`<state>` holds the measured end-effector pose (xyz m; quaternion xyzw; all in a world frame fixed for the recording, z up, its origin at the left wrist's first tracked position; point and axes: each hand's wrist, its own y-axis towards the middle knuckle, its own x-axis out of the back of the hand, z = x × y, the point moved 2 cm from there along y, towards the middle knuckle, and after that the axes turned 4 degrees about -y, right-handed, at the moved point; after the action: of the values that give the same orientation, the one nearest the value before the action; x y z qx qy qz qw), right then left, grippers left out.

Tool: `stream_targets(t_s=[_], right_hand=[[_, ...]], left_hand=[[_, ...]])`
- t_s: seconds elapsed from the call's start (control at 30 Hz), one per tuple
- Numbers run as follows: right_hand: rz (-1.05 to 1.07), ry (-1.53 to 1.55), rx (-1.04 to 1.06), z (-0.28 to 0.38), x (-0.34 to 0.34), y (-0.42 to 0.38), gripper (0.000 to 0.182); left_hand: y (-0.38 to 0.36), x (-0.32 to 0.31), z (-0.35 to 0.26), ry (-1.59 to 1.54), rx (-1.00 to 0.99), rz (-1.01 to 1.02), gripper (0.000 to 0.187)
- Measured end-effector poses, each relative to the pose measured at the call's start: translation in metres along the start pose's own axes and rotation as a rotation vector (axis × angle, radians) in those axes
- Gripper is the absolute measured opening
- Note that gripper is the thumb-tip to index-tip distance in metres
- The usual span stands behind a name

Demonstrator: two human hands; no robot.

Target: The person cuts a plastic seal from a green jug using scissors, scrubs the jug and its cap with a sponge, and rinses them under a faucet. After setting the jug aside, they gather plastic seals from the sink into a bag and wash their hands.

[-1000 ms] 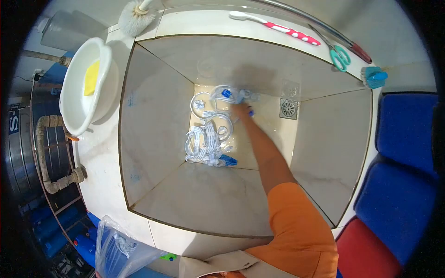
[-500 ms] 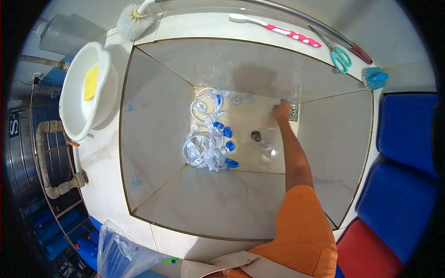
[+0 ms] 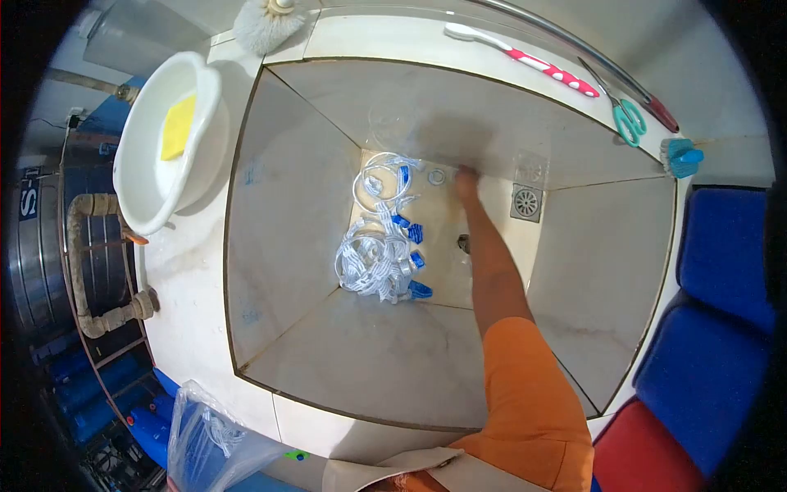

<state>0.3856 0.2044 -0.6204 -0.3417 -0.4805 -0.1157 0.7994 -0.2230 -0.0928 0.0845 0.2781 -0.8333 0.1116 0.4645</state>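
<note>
My right hand (image 3: 466,187) reaches down into a grey tiled sink (image 3: 283,213), near its back wall. Its fingers are small and blurred, so what they hold, if anything, does not show. Just left of the fingertips lies a small clear ring (image 3: 436,176). Bundled white-and-blue tubing or straps (image 3: 375,261) with several blue pieces (image 3: 420,289) lie on the left of the sink floor. A dark fitting (image 3: 464,243) is partly covered by my forearm. My left hand is out of view.
A square drain grate (image 3: 525,202) is at the sink's right. On the rim are a white basin (image 3: 164,201) with a yellow sponge (image 3: 178,127), a pink-handled brush (image 3: 549,70), scissors (image 3: 628,121) and a blue brush (image 3: 680,157). A plastic bag (image 3: 209,443) hangs at front left.
My right hand has moved left from the drain grate towards the small clear rings, uncovering the grate. One ring is now hidden from sight. The view has shifted slightly.
</note>
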Motion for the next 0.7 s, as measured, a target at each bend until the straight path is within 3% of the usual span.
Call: stream_targets(t_s=[0.03, 0.07, 0.1, 0.13, 0.17, 0.2, 0.27, 0.3, 0.33, 0.37, 0.43, 0.5, 0.57, 0.63, 0.7], right_hand=[[0.013, -0.223, 0.191, 0.045, 0.014, -0.020, 0.049], [-0.113, 0.040, 0.187, 0.065, -0.013, -0.020, 0.046], [0.020, -0.002, 0.284, 0.097, -0.014, -0.038, 0.045], [-0.324, -0.063, 0.408, 0.113, -0.080, -0.037, 0.046], [-0.033, 0.278, 0.211, 0.144, -0.020, -0.099, 0.050], [0.224, 0.235, 0.252, 0.161, 0.000, -0.126, 0.058], [0.395, 0.040, 0.213, 0.178, 0.012, -0.164, 0.053], [0.394, 0.041, 0.210, 0.179, 0.029, -0.187, 0.053], [0.247, 0.022, 0.262, 0.177, 0.047, -0.212, 0.045], [0.105, -0.001, 0.309, 0.168, 0.056, -0.234, 0.039], [0.323, 0.174, 0.468, 0.123, 0.061, -0.260, 0.028], [0.244, 0.303, 0.460, 0.067, 0.067, -0.279, 0.018], [0.237, 0.454, 0.218, -0.001, 0.044, -0.279, 0.013], [0.114, 0.533, 0.159, -0.040, 0.052, -0.277, 0.013], [0.031, 0.508, -0.079, -0.064, 0.065, -0.272, 0.021]], left_hand=[[-0.001, 0.000, -0.001, 0.001, -0.001, 0.004, 0.050], [-0.002, -0.001, -0.002, 0.000, 0.001, 0.007, 0.050], [-0.003, -0.003, -0.004, -0.001, -0.003, 0.008, 0.050], [-0.004, -0.004, -0.004, -0.009, -0.002, 0.007, 0.050], [-0.004, -0.005, -0.006, -0.014, -0.006, 0.008, 0.049], [-0.004, -0.005, -0.008, -0.018, -0.008, 0.010, 0.049], [-0.003, -0.003, -0.016, -0.029, -0.015, 0.018, 0.049], [-0.004, -0.004, -0.019, -0.024, -0.038, 0.022, 0.049], [-0.006, -0.007, -0.022, -0.022, -0.059, 0.028, 0.049], [-0.006, -0.009, -0.024, -0.016, -0.078, 0.041, 0.049], [-0.004, -0.011, -0.024, -0.005, -0.113, 0.070, 0.049], [0.006, 0.000, -0.008, 0.001, -0.146, 0.118, 0.048], [0.009, -0.003, -0.010, 0.002, -0.183, 0.160, 0.047], [0.004, -0.016, -0.034, 0.030, -0.075, 0.072, 0.045], [0.011, -0.001, -0.010, 0.024, -0.041, 0.057, 0.044]])
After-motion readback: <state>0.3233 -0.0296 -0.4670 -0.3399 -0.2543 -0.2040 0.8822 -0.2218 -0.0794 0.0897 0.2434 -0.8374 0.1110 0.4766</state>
